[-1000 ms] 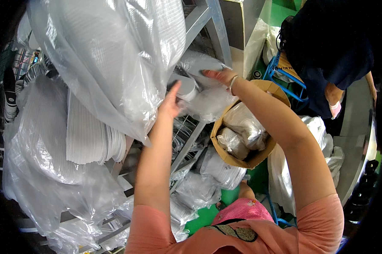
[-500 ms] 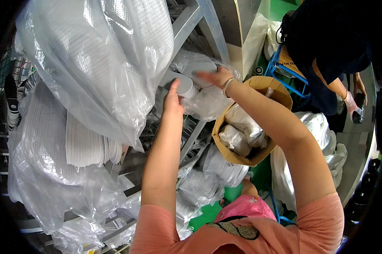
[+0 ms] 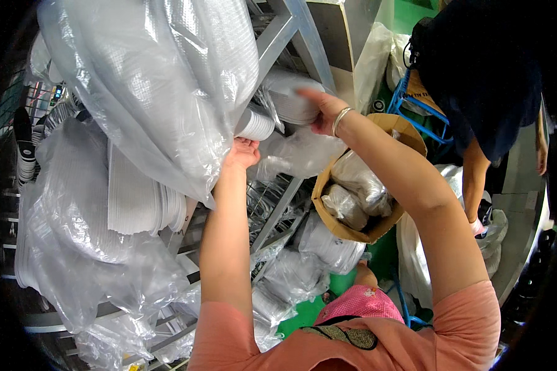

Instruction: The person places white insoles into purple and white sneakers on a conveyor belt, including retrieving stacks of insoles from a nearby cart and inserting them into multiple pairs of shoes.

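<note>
My left hand (image 3: 244, 153) is palm up with curled fingers against the underside of a small tilted stack of thin, round-ended grey-white pieces (image 3: 257, 125). The large clear bag covers that stack's left end. My right hand (image 3: 328, 112), with a bangle at the wrist, is around the right end of a bigger stack of similar pieces (image 3: 286, 102). Its thumb is low on the side, and a finger blurred by motion lies across the top. Loose clear plastic wrap (image 3: 300, 153) sits below both stacks.
A large clear bag (image 3: 161, 80) bulges at upper left, above more bagged stacks (image 3: 68, 204). A metal rack frame (image 3: 278, 40) stands behind. An open cardboard box (image 3: 320, 210) holds plastic bundles on the right. A co-worker in dark clothes (image 3: 476, 80) bends by a blue metal frame (image 3: 408, 111).
My left hand has shifted left and turned palm up under the smaller stack, which has moved left and tilted. My right hand stays by the bigger stack. The co-worker's arm has moved lower.
</note>
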Demonstrator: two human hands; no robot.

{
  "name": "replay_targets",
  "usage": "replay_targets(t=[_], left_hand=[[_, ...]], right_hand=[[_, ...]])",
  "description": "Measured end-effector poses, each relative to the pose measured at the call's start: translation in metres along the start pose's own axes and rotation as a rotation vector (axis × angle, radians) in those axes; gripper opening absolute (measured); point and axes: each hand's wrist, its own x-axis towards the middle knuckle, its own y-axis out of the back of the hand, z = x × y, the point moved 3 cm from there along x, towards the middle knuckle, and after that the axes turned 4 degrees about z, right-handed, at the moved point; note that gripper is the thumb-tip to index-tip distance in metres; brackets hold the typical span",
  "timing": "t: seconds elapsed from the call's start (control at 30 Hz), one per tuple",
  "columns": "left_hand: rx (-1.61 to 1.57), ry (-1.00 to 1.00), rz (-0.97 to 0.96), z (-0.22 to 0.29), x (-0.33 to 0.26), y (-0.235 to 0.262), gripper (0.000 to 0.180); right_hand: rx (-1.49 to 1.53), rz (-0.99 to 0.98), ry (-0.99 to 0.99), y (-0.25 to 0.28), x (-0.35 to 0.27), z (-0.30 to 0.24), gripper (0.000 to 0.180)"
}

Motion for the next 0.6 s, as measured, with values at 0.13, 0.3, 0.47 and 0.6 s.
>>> replay_targets(t=[0.13, 0.3, 0.47, 0.6], left_hand=[[-0.206, -0.147, -0.064, -0.012, -0.042, -0.025, 0.058], [-0.232, -0.192, -0.198, -0.049, -0.099, -0.017, 0.053], [0.21, -0.268, -0.255, -0.152, -0.176, 0.071, 0.065], [0.38, -0.207, -0.373, -0.2, -0.232, 0.116, 0.066]], right_hand=[[0.112, -0.121, 0.026, -0.006, -0.027, 0.0, 0.038], [-0.026, -0.162, 0.143, 0.047, -0.11, 0.023, 0.047], [0.076, -0.055, 0.452, 0.101, -0.21, 0.092, 0.066], [-0.028, 0.099, 0.462, 0.125, -0.275, 0.136, 0.075]])
